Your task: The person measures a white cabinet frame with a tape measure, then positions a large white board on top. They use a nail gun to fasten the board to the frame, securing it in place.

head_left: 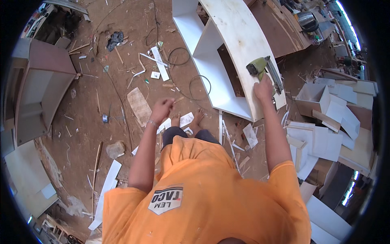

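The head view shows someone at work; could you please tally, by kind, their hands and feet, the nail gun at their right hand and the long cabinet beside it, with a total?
Hands: 2, the left hand and the right hand
Bare feet: 2
Green nail gun: 1
Long cabinet: 1
Total: 6

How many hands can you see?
2. The right hand grips the green tool over the cabinet. The left hand is over the floor, fingers curled. I see no others, though clutter could hide some.
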Demonstrator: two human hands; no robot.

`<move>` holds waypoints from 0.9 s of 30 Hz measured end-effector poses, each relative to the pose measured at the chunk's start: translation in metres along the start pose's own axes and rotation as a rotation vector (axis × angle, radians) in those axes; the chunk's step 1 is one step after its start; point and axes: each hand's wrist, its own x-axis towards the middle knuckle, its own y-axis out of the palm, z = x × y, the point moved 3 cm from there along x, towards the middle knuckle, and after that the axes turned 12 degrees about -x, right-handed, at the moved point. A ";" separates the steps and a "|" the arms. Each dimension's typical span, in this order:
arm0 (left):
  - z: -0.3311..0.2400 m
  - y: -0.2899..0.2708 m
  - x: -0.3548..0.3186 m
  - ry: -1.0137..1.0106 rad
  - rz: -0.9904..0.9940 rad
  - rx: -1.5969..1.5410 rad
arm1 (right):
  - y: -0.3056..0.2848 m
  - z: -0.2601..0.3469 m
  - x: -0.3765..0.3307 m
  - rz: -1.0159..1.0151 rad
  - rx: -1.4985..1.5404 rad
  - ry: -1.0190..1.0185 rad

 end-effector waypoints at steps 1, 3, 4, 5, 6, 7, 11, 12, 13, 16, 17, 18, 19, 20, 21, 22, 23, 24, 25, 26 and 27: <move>0.013 -0.011 -0.003 -0.041 -0.010 0.020 | 0.003 0.008 0.003 -0.046 -0.007 0.031; 0.052 -0.017 -0.051 -0.200 -0.141 -0.153 | 0.006 -0.001 -0.009 0.006 0.004 0.055; 0.056 -0.016 -0.052 -0.212 -0.167 -0.162 | -0.003 -0.002 0.006 0.033 0.037 0.063; 0.059 -0.014 -0.051 -0.224 -0.191 -0.167 | -0.010 -0.003 0.021 0.060 0.071 0.077; 0.062 -0.010 -0.048 -0.249 -0.204 -0.167 | -0.012 -0.007 0.030 0.033 0.141 0.043; 0.065 -0.015 -0.049 -0.240 -0.182 -0.156 | -0.010 -0.010 0.027 0.025 0.209 0.021; 0.035 0.049 -0.028 -0.205 -0.024 -0.104 | -0.040 -0.039 0.023 0.154 0.134 0.072; 0.025 0.070 -0.022 -0.190 0.030 -0.081 | -0.044 -0.051 0.016 0.150 0.119 0.126; 0.015 0.088 -0.019 -0.168 0.073 -0.066 | -0.047 -0.064 0.005 0.148 0.151 0.200; -0.007 0.147 -0.008 -0.158 0.291 0.080 | -0.058 -0.107 -0.066 0.049 0.295 0.414; -0.005 0.168 -0.002 -0.169 0.370 0.068 | -0.054 -0.127 -0.098 -0.047 0.397 0.459; -0.001 0.188 0.002 -0.182 0.447 0.056 | -0.043 -0.148 -0.133 -0.144 0.498 0.501; 0.004 0.208 0.005 -0.196 0.522 0.046 | -0.022 -0.174 -0.171 -0.107 0.545 0.614; 0.011 0.230 0.006 -0.236 0.586 0.060 | -0.011 -0.189 -0.214 -0.078 0.621 0.730; 0.019 0.250 0.005 -0.277 0.642 0.080 | 0.001 -0.202 -0.256 -0.056 0.701 0.847; 0.025 0.269 0.006 -0.309 0.696 0.100 | 0.008 -0.199 -0.297 -0.048 0.820 0.956; 0.032 0.289 0.005 -0.360 0.692 0.061 | 0.015 -0.191 -0.338 -0.262 0.877 1.001; 0.041 0.309 0.002 -0.410 0.684 0.020 | 0.026 -0.184 -0.377 -0.479 0.925 1.035; 0.051 0.327 0.001 -0.469 0.680 -0.022 | 0.053 -0.190 -0.421 -0.441 0.992 1.131; 0.057 0.337 0.005 -0.491 0.663 -0.083 | 0.074 -0.193 -0.461 -0.387 1.067 1.219; 0.064 0.344 0.012 -0.507 0.629 -0.142 | 0.080 -0.178 -0.488 -0.381 1.134 1.329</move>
